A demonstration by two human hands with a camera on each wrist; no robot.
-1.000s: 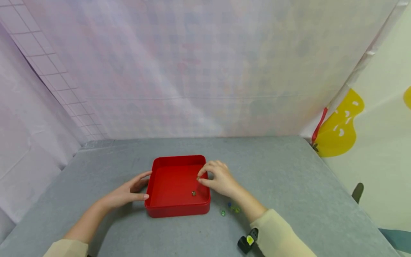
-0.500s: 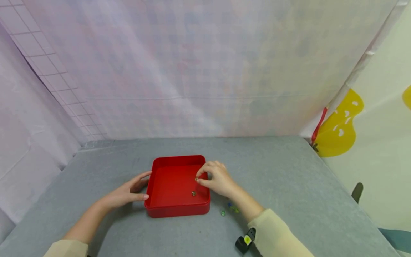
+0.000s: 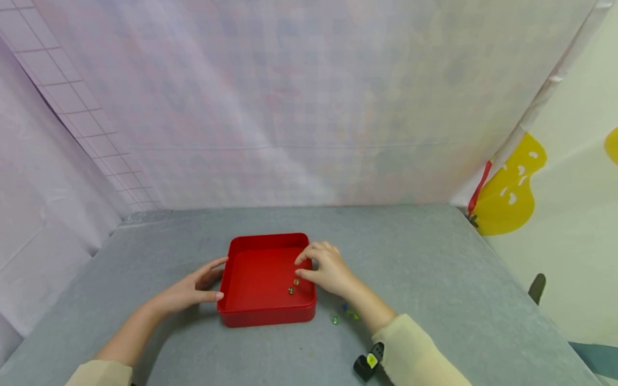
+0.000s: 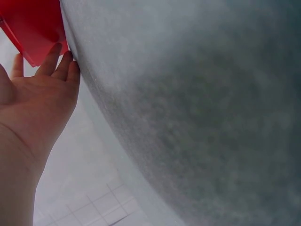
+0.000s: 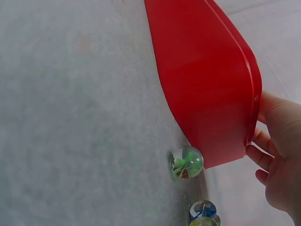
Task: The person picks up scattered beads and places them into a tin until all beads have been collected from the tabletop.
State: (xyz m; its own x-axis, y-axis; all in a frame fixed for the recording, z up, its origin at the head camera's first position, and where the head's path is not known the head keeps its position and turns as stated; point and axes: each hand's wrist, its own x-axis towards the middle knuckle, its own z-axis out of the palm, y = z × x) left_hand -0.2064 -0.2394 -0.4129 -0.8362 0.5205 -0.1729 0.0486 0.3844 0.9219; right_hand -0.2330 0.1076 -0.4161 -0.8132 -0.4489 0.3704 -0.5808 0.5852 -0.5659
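A shallow red square box [image 3: 267, 317] sits on the grey tabletop, its open side up. Two small marbles [image 3: 291, 290] [image 3: 296, 282] lie close together on its floor toward the right. My left hand [image 3: 188, 290] rests against the box's left side, thumb and fingers spread along the wall. Over the right rim reaches my right hand [image 3: 330, 271], its thumb and forefinger parted with nothing between them, just above the marbles. In the right wrist view a clear marble with green swirls [image 5: 187, 162] lies outside the box, beside its wall.
Near the right forearm are a blue marble [image 5: 203, 209] and a yellowish marble [image 5: 203, 222] on the table. A black wrist device [image 3: 367, 364] hangs by the right sleeve. Pale patterned cloth [image 3: 299, 134] closes off the back and sides.
The marble between my right thumb and forefinger has been let go and now lies in the box beside the other one. The finger gap has widened; my left hand has stayed put.
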